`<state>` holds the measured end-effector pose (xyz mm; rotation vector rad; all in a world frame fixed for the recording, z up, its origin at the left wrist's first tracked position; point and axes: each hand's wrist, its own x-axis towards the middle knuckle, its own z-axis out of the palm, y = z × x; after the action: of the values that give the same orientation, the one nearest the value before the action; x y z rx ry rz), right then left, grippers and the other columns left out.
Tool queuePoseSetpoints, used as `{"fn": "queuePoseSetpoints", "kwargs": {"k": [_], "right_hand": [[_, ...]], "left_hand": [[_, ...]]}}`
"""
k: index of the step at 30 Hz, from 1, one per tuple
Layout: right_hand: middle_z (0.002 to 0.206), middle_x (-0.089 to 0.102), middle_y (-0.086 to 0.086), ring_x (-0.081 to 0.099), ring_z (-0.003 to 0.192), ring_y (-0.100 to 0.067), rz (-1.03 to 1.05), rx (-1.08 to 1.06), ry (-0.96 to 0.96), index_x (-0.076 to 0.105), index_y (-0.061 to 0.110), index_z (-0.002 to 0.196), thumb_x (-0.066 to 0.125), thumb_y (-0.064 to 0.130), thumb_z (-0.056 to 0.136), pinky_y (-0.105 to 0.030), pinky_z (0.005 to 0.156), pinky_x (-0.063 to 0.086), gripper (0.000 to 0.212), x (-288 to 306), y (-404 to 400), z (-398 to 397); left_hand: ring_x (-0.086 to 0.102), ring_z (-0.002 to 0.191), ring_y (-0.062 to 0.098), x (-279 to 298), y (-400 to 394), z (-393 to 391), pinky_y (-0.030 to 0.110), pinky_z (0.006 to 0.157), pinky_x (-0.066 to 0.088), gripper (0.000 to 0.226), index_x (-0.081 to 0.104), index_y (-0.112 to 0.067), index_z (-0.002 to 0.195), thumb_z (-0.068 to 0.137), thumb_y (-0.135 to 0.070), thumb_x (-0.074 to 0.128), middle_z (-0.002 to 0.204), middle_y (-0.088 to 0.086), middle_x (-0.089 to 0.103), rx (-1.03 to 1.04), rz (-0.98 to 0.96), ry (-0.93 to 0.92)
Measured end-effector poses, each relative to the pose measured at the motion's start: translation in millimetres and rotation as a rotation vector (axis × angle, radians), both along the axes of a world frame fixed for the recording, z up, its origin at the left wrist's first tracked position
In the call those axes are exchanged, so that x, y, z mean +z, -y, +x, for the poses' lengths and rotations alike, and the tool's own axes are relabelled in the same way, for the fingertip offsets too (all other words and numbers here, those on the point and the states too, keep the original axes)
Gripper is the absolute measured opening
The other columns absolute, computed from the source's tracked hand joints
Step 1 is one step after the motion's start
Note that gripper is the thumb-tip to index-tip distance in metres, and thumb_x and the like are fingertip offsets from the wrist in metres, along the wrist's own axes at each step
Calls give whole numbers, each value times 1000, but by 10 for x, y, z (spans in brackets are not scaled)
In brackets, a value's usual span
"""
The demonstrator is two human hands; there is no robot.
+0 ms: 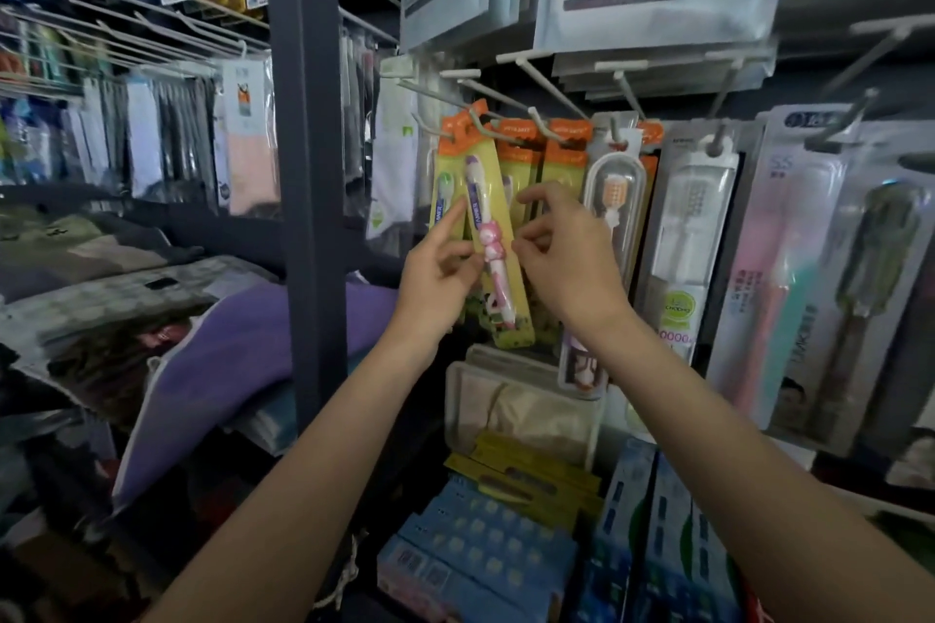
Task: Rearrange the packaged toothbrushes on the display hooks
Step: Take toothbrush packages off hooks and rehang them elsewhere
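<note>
Toothbrush pack w/ yellow card and orange header (498,238), pink-and-purple kids' brush inside, hangs tilted on a white display hook (483,124), between both hands.

Left hand (440,271) touches pack's left edge, index finger straight along it, other fingers curled; whether it grips the card can't be told. Right hand (566,250) sits just right of the pack, fingers loosely curled, holding nothing visible. More orange-topped packs (561,157) hang behind and to the right, then a clear-cased orange-bristle brush (614,213). Blue boxes (485,546) stacked below; dark shelf post (311,167) stands left of the hooks.
</note>
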<state>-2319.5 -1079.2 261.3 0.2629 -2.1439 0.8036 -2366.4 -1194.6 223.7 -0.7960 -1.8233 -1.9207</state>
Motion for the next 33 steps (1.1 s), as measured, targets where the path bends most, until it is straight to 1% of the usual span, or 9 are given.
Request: {"fn": "queuePoseSetpoints", "kwargs": {"k": [3,6,13,18,23,25,29,32,33], "right_hand": [[84,66,-7,63,81,-19,8,-31,34,52,11,117,57,-2,85,-35,77,52,34,-25,67,-7],[87,67,-8,63,85,-20,-15,-63,66,52,11,118,57,-1,85,-40,81,53,35,-66,104,17],[95,66,-10,62,93,-22,12,-131,157,51,9,121,54,-2,87,-35,84,50,35,-49,191,48],[90,61,-7,60,92,-23,-18,-146,182,53,3,115,53,-1,87,-21,73,43,29,-107,188,69],[97,67,-15,62,94,-26,55,-139,182,49,4,124,50,-3,88,-40,84,50,37,-64,142,229],[99,66,-13,62,94,-25,120,-135,154,46,6,128,49,-3,88,-39,83,51,41,-79,108,363],[108,61,-5,58,94,-17,134,-177,1,49,9,124,52,0,88,-32,84,51,37,-170,-145,711],[118,52,-10,52,106,-22,54,-351,-180,50,6,121,58,4,85,-36,91,48,36,-270,-382,894],[121,47,-12,48,109,-24,3,-410,-213,48,6,123,61,6,84,-31,92,44,41,-301,-433,927]], "left_hand": [[58,69,-9,-28,38,-45,9,66,45,62,34,-23,141,90,7,50,80,-5,61,14,-23,3],[56,73,-4,-72,44,-109,11,71,43,62,32,-23,142,90,7,49,78,-6,58,25,-76,0],[55,78,2,-97,65,-144,5,65,43,63,29,-23,143,91,6,46,85,-4,59,53,-112,-36],[56,87,12,-61,108,-160,7,67,42,63,32,-26,142,91,6,47,98,0,60,106,-264,-108],[55,104,16,5,127,-115,25,87,46,61,33,-27,142,91,3,48,120,5,57,117,-368,-118],[52,113,21,-42,158,-89,25,92,44,61,33,-25,143,91,2,48,130,8,50,162,-397,-109],[49,106,25,-188,249,102,20,83,37,61,36,-24,141,89,6,47,129,7,40,299,-442,-201],[49,109,18,-235,224,282,17,82,39,59,42,-24,136,88,8,46,124,4,41,296,-401,-197],[49,108,18,-240,190,329,17,83,40,57,43,-23,136,88,7,47,122,3,42,281,-396,-193]]}}
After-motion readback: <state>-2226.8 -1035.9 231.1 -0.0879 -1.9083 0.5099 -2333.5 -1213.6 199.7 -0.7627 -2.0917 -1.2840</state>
